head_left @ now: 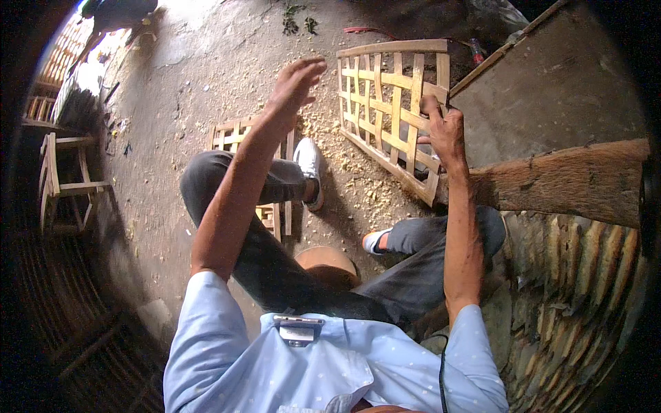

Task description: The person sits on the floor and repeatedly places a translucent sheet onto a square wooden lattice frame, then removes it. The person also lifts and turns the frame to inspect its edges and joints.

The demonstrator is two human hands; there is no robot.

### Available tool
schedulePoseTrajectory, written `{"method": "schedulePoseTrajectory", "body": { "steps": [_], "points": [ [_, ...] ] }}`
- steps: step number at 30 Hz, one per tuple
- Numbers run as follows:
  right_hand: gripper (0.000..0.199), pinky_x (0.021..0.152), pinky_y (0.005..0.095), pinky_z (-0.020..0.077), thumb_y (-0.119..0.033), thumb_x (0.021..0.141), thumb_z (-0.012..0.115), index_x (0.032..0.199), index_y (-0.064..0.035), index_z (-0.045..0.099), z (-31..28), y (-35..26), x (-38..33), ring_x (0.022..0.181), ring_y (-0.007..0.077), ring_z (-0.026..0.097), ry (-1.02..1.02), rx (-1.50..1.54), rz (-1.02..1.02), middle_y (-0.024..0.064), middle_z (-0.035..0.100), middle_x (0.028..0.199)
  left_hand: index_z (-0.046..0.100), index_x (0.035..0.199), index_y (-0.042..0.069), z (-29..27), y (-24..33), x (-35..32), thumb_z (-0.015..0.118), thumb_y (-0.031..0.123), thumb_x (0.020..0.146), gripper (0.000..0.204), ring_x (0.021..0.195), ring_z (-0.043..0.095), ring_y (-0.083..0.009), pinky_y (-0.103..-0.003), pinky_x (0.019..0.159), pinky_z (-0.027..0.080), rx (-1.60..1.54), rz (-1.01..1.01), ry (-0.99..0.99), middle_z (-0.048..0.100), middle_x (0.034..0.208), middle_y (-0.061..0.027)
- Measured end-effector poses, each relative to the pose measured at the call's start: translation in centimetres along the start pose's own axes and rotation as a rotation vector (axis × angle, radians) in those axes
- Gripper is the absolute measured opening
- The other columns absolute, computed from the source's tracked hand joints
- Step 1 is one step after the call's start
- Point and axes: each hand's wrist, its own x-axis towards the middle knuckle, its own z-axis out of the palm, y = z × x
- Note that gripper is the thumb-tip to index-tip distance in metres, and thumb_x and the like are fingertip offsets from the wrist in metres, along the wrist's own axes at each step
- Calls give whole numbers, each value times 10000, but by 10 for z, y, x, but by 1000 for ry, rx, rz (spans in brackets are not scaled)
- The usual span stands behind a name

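Note:
A woven panel point(396, 81) of pale flat strips in a wooden frame stands tilted over the floor, ahead of me and to the right. My right hand point(444, 131) is at its right edge, with fingers bent around the frame and strips; part of the grip is hidden. To the left of the panel, my left hand point(296, 86) is raised in the air. Its fingers are stretched out, and nothing shows in it. A gap separates that hand from the panel.
Another woven panel point(231, 131) lies partly under my left leg. Wood shavings point(344, 186) litter the floor. A rough wooden board point(558, 177) juts in at right above stacked slats point(578, 275). A wooden frame point(72, 186) stands left; another person point(117, 14) is far left.

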Motion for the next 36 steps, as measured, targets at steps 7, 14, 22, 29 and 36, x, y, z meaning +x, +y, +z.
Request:
{"method": "schedulePoseTrajectory", "body": {
  "steps": [7, 14, 22, 29, 36],
  "points": [
    [544, 548, 306, 644, -423, 1032, 546, 1214, 80, 642, -15, -27, -14, 783, 209, 742, -29, 325, -73, 208, 719, 1051, 480, 1362, -49, 14, -73, 16, 590, 293, 979, 525, 1101, 563, -330, -496, 1031, 456, 99, -506, 272, 511, 1196, -231],
    [493, 816, 385, 581, -409, 983, 641, 1250, 5, 635, -37, -44, -18, 1056, 261, 671, 68, 645, -55, 144, 674, 1212, 416, 1386, -20, -3, -70, 12, 629, 70, 955, 488, 1251, 528, -378, -504, 992, 547, -718, -285, 96, 453, 1358, -230],
    [575, 914, 427, 578, -477, 1012, 540, 1323, 1, 613, -56, -35, -10, 1194, 262, 598, 272, 184, -259, 164, 636, 1285, 308, 1525, -2, -23, -41, 22, 596, 246, 1007, 643, 1309, 515, -342, -504, 1003, 487, -136, -221, 522, 491, 1432, -239],
    [340, 653, 376, 550, -284, 1023, 591, 1143, 6, 719, -21, -14, -49, 729, 213, 665, 255, -184, -426, 142, 714, 851, 296, 1509, -109, -16, -53, 82, 380, 450, 1068, 717, 1470, 294, -395, -416, 1220, 195, -135, 417, 986, 319, 1560, -315],
    [305, 625, 324, 577, -248, 1012, 630, 1109, 23, 729, -15, -20, -60, 834, 176, 694, 59, -30, -344, 126, 726, 982, 47, 1613, 44, 40, -67, 81, 216, 733, 988, 946, 1552, 26, -329, -443, 1254, 66, -253, 38, 199, 42, 1678, -207]
  ]
}}
